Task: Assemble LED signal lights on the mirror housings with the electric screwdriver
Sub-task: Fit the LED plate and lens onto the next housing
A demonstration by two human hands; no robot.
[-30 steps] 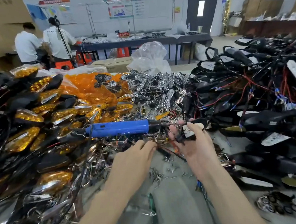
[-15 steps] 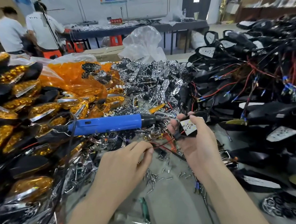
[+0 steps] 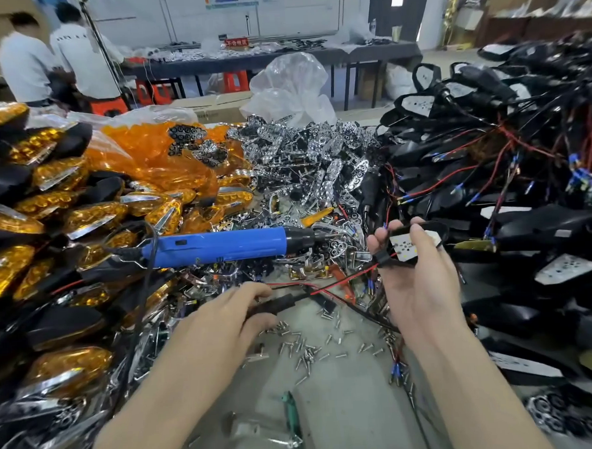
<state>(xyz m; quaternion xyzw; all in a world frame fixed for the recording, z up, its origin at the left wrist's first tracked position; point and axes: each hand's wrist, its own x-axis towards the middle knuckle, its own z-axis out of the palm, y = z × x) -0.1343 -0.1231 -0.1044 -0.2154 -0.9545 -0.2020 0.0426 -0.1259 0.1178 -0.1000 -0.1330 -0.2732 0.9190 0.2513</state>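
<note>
My right hand (image 3: 416, 280) grips a black mirror housing (image 3: 425, 233) with a white LED board facing me; its red and black wires trail left. My left hand (image 3: 224, 317) pinches the black stem end (image 3: 274, 304) of that wiring just above the table. The blue electric screwdriver (image 3: 220, 245) lies on its side on the parts pile beyond my left hand, tip pointing right toward the housing; neither hand touches it. Several loose screws (image 3: 308, 347) are scattered on the grey table between my forearms.
Amber finished signal lights (image 3: 47, 210) are heaped at left, chrome reflectors (image 3: 311, 158) in the middle, black wired housings (image 3: 511, 165) at right. A green-handled tool (image 3: 291, 417) lies near the front edge. Two people work at a far table.
My left hand has closed onto the black stem of the wiring. My right hand has lifted and turned the housing slightly toward me. The camera has tilted down.
</note>
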